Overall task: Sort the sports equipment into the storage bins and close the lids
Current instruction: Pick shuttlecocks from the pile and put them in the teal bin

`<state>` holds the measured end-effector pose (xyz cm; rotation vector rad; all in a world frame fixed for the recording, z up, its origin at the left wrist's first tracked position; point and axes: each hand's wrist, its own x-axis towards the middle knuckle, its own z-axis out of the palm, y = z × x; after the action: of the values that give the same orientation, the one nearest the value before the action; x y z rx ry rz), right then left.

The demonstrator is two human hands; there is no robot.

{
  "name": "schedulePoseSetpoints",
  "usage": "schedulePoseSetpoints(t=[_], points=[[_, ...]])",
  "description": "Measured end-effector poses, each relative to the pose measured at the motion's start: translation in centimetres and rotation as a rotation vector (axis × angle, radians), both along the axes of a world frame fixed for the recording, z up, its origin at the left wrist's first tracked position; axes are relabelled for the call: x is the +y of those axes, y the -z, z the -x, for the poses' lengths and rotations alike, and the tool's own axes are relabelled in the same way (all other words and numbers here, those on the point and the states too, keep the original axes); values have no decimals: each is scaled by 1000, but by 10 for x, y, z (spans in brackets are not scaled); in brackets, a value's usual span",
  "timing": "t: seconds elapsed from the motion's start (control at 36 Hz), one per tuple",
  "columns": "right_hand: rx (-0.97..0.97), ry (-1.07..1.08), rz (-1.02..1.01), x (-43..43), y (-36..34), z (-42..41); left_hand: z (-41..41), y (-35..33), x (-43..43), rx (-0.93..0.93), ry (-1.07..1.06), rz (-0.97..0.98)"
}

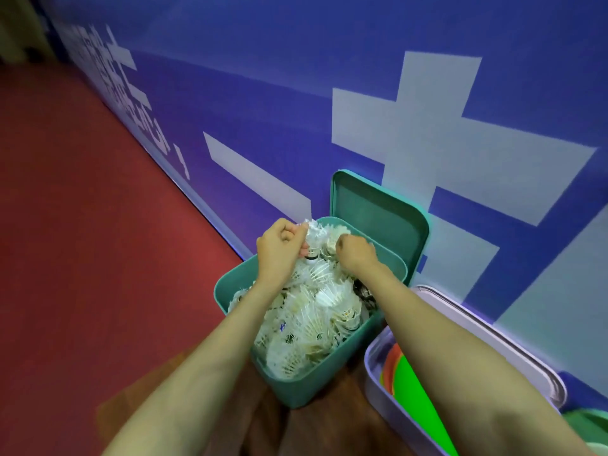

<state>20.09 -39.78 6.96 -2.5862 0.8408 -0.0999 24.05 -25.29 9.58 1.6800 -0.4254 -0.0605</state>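
Note:
A teal storage bin stands on a wooden surface against the blue wall, heaped with white feather shuttlecocks. Its teal lid leans upright behind it against the wall. My left hand is closed on shuttlecocks at the far top of the heap. My right hand is closed on shuttlecocks right beside it, over the bin's far rim. Both forearms reach across the bin and hide part of its contents.
A lilac bin stands to the right, holding green and orange flat pieces; its lid rests behind it. A green object shows at the lower right corner. Red floor spreads to the left.

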Motion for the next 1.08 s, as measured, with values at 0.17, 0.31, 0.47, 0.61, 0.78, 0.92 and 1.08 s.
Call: schedulePoseSetpoints(t=[0.17, 0.31, 0.47, 0.61, 0.78, 0.92, 1.08], points=[[117, -47, 16, -5, 9, -4, -5, -7, -4, -55, -30, 67], [-54, -43, 5, -6, 18, 5, -17, -6, -11, -183, -42, -73], [-180, -38, -1, -7, 16, 12, -39, 22, -16, -155, 40, -518], [-181, -89, 17, -4, 13, 16, -45, 17, -11, -182, 61, -826], [-156, -201, 25, 6, 13, 21, -43, 27, -2, -291, 187, -714], [-102, -220, -14, 11, 8, 26, -33, 20, 2, -213, 360, -907], [-89, -220, -3, 11, 6, 33, -34, 29, 22, -176, 239, -1090]])
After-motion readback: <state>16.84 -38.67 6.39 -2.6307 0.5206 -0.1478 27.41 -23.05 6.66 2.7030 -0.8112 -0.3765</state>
